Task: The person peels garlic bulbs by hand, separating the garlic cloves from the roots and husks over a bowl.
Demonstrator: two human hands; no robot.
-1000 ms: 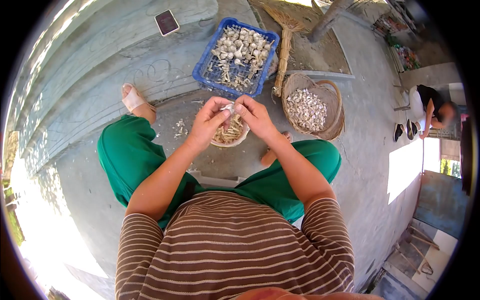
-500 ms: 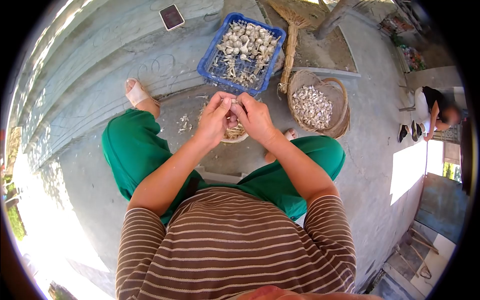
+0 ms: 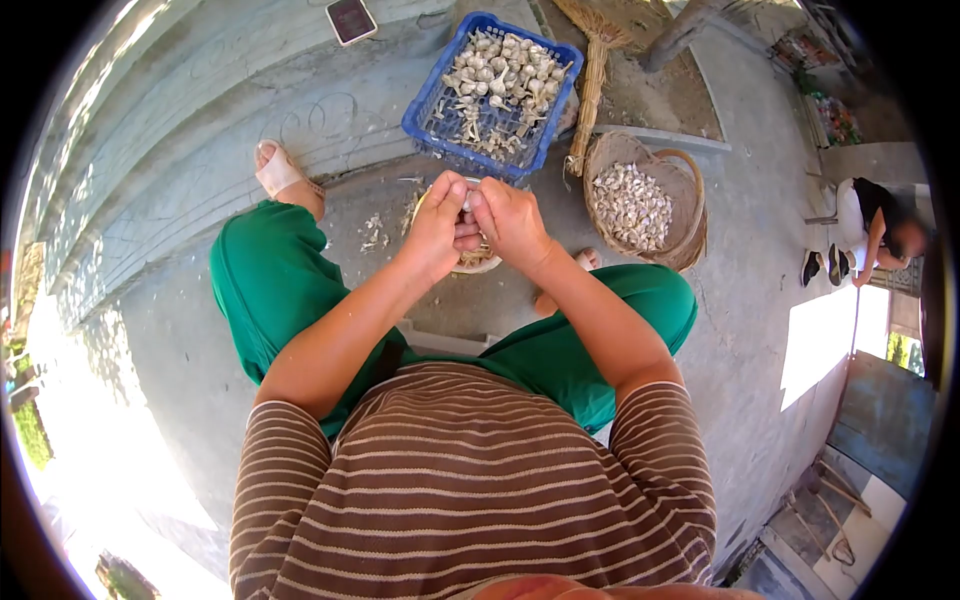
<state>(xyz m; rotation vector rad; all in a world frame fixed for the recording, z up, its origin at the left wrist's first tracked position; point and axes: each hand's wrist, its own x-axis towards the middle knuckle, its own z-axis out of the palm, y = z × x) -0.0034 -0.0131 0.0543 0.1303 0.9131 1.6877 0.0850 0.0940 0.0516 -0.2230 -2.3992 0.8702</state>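
My left hand [image 3: 437,228] and my right hand [image 3: 510,222] meet at the fingertips above a bowl [image 3: 487,267] between my feet. A small whitish piece of garlic [image 3: 469,201] is pinched between them, mostly covered by the fingers. Just beyond my hands stands a blue plastic crate [image 3: 420,113] with whole garlic bulbs [image 3: 497,86] and some loose stems. To the right, a wicker basket [image 3: 686,215] holds many separated garlic cloves [image 3: 632,207]. The bowl, partly hidden beneath my hands, has peelings in it.
A straw broom [image 3: 591,95] lies right of the crate. A phone-like device [image 3: 351,21] rests on the steps [image 3: 230,120]. Scraps [image 3: 373,234] lie on the ground near my left foot. At the far right, another person [image 3: 872,220] bends forward on a seat.
The view has shifted slightly. Both hands remain together, with small changes in the fingers around the piece between them.
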